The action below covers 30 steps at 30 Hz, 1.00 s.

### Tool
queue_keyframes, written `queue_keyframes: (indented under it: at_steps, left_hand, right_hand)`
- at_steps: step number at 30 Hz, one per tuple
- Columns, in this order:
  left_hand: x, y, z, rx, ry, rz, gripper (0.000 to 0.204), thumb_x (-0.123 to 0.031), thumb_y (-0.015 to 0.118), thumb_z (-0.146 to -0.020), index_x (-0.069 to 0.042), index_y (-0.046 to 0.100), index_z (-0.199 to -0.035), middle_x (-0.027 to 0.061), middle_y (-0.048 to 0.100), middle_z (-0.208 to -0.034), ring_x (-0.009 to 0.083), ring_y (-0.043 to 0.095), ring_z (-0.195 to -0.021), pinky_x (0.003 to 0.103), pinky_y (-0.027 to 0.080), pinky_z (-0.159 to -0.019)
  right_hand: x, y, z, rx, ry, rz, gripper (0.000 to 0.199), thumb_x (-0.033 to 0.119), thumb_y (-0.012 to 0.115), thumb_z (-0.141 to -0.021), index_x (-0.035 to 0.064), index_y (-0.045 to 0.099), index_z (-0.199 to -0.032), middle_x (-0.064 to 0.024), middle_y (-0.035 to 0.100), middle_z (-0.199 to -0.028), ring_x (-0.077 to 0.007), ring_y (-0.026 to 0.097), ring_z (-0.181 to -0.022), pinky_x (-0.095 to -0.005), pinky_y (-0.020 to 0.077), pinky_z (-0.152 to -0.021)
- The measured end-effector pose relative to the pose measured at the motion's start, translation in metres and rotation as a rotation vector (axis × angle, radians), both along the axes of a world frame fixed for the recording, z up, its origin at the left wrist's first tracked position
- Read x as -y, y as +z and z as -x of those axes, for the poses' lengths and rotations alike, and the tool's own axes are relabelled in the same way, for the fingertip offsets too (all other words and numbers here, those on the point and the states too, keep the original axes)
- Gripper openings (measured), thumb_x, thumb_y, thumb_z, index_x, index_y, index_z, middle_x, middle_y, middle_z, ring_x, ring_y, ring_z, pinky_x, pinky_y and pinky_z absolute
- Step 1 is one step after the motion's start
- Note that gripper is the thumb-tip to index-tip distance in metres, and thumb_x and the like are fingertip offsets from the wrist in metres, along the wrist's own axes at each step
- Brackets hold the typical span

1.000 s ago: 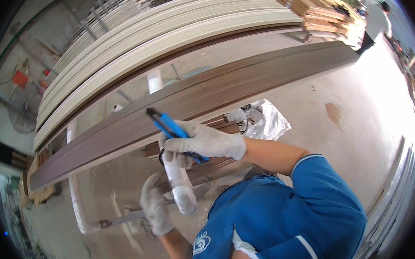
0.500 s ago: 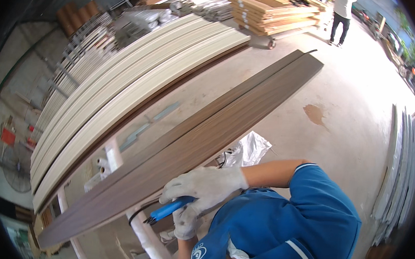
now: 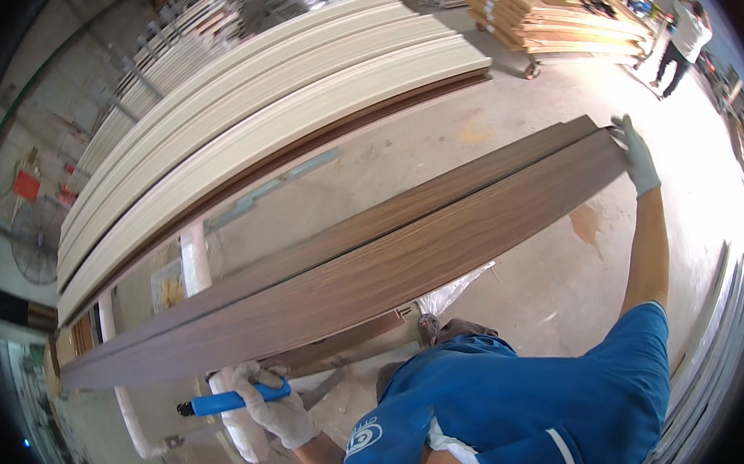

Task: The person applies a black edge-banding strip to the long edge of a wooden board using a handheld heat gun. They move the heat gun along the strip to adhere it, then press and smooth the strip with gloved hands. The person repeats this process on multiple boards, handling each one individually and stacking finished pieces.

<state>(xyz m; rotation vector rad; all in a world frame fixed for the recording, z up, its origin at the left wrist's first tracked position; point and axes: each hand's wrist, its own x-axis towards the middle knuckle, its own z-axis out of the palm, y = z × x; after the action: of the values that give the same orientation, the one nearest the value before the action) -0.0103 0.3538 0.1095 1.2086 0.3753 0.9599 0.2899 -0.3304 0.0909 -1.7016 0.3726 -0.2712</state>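
Gloved in white, my left hand (image 3: 277, 411) is closed around a blue-handled tool (image 3: 235, 400) with a black tip, just off the near edge of a long brown wood-grain panel (image 3: 406, 239). A dark lengthwise groove (image 3: 443, 207) runs along the panel. My right arm is stretched to the panel's far right end. There my right hand (image 3: 638, 160), also gloved, seems to pinch the end of a thin black strip (image 3: 609, 129); the fingertips are small and partly hidden.
White-wrapped supports (image 3: 195, 258) hold the panel. Cream panels (image 3: 267, 130) lie side by side to its left. Wooden frames (image 3: 559, 25) are stacked on a wheeled cart at the back, near a standing person (image 3: 685, 47). Grey long profiles (image 3: 699, 367) stand at the right.
My right hand has left the near edge and reached to the panel's far end. My left hand now holds the blue tool lower and farther left. The view has shifted.
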Motion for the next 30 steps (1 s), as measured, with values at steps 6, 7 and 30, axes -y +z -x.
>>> queue_keyframes:
  at_steps: [6, 7, 30]
  left_hand:
    - [0.01, -0.004, -0.003, -0.131, -0.06, 0.038, 0.048, -0.047, 0.055, -0.106, 0.0, 0.064, -0.105, 0.0038, 0.053, -0.071, 0.0171, 0.054, -0.067, 0.035, 0.054, -0.072]
    - [0.007, -0.003, -0.003, -0.122, -0.08, -0.004, 0.047, -0.045, 0.055, -0.106, 0.0, 0.064, -0.105, 0.0044, 0.054, -0.073, 0.0172, 0.055, -0.068, 0.035, 0.054, -0.072]
    - [0.189, -0.036, -0.129, -0.206, 0.834, -0.311, 0.04, -0.019, 0.058, -0.108, -0.003, 0.06, -0.145, 0.0246, 0.034, -0.166, 0.0339, 0.023, -0.159, 0.046, 0.023, -0.126]
  right_hand:
    - [0.009, -0.08, -0.015, 0.016, 0.25, -0.434, 0.065, 0.064, 0.046, -0.106, 0.0082, 0.065, -0.135, -0.0044, 0.071, -0.123, -0.0153, 0.066, -0.114, -0.0342, 0.0524, -0.103]
    - [0.009, -0.083, -0.018, -0.017, 0.182, -0.448, 0.065, 0.064, 0.044, -0.107, 0.0086, 0.064, -0.136, -0.004, 0.072, -0.122, -0.0159, 0.066, -0.114, -0.0348, 0.0526, -0.104]
    - [0.049, -0.189, -0.194, -0.338, 0.462, -0.73, 0.056, 0.06, 0.055, -0.104, 0.0099, 0.064, -0.126, -0.0023, 0.066, -0.101, -0.0096, 0.063, -0.082, -0.0256, 0.0525, -0.07]
